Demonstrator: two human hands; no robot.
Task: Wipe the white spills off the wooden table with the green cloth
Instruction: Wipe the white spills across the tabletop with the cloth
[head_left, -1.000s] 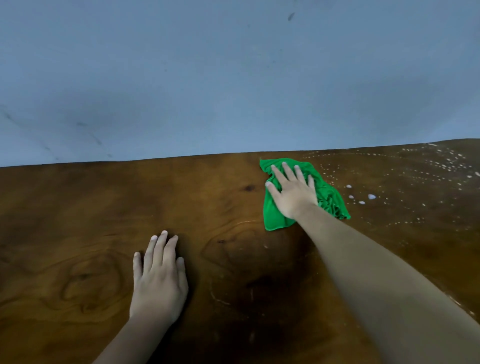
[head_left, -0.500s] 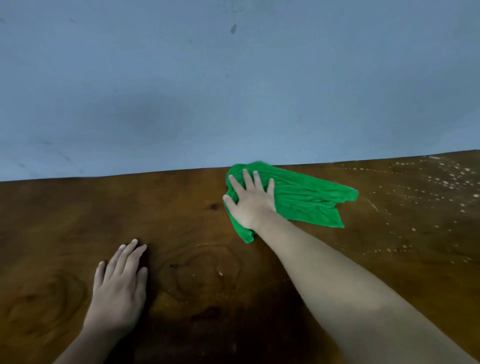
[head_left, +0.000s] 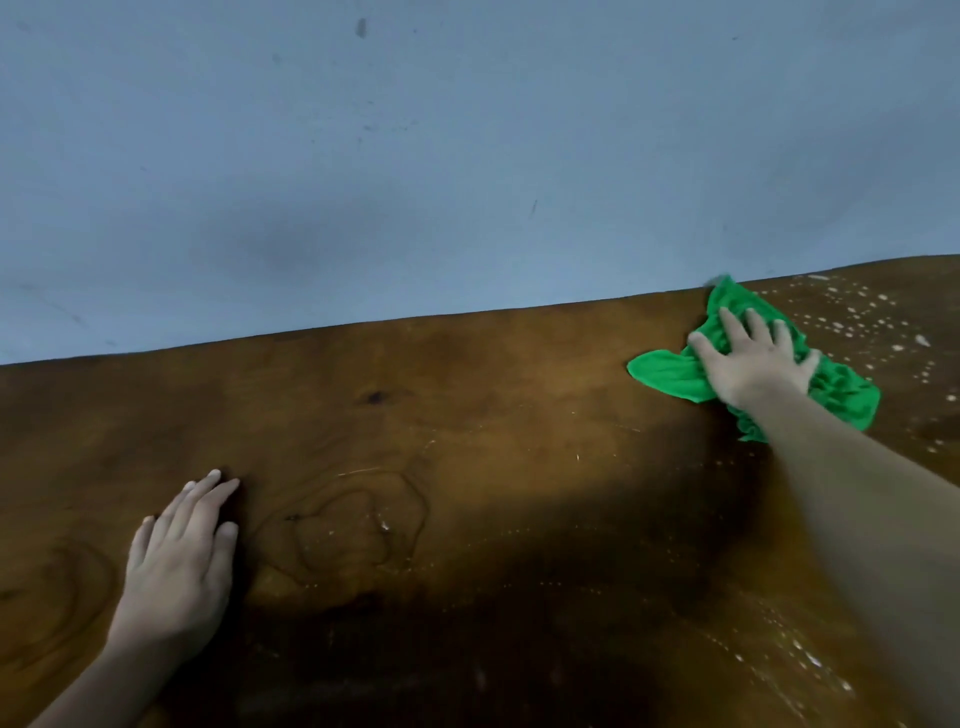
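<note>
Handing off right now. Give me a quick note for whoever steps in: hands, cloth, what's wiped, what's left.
Right hand: flat, pressing the green cloth at the table's far edge.
Left hand: flat on the wooden table, holding nothing.
Done: the middle looks mostly clean, only faint specks.
Left: white spills just right of the cloth, more droplets near the right forearm.

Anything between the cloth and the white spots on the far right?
Nothing visible. The right hand presses the green cloth flat on the wooden table, and only bare wood separates it from the white spills beside it.
</note>
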